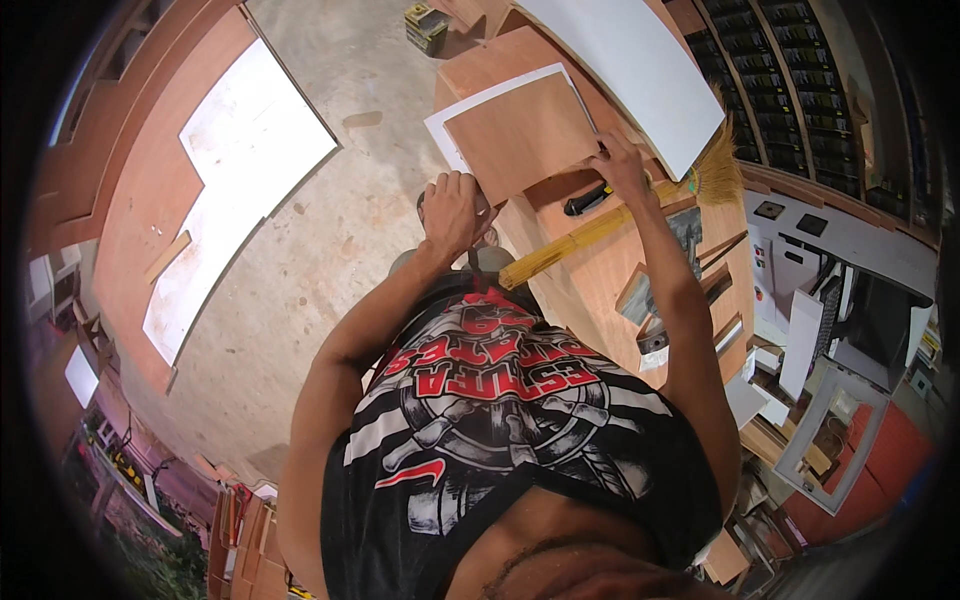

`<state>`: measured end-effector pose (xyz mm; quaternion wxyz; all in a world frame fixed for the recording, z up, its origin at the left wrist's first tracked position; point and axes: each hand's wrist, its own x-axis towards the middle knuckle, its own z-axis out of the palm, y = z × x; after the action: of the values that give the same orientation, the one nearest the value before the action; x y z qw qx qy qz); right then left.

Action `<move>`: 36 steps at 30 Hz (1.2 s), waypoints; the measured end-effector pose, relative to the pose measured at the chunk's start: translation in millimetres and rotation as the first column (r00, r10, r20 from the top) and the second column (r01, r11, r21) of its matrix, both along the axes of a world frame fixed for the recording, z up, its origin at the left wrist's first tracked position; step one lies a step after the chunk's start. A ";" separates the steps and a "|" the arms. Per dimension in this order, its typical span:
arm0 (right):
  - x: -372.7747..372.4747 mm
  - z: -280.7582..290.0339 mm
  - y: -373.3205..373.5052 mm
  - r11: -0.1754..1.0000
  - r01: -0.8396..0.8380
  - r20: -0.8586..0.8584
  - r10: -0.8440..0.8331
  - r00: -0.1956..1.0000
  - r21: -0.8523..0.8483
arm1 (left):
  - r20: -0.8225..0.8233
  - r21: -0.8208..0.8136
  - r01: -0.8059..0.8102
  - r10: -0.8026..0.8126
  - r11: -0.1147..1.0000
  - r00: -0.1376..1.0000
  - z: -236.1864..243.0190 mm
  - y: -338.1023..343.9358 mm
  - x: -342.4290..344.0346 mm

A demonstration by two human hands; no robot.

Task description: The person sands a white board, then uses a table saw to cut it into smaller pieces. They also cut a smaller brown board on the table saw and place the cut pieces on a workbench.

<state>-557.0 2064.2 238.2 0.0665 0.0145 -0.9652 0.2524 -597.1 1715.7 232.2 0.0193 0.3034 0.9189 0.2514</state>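
The wood panel is reddish brown with faint grain — the sheet beneath it white. The broom is straw yellow, the small tool black and yellow. The shirt is black, printed in red, grey and white — the floor mottled grey-beige.

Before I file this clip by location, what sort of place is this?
Probably a woodworking shop, judging by the flat brown panel, the large white sheet beside it and the black-and-yellow hand tool nearby.
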 end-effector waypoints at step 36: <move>5.2 -17.6 16.7 0.998 -0.061 -0.065 0.061 0.996 0.009 | -0.198 0.033 -0.207 0.209 0.978 0.958 -11.2 30.1 38.3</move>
<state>-551.7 2080.9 220.6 0.0901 0.0523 -0.9625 0.2503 -558.8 1745.8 221.0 -0.1014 0.2289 0.9415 0.2255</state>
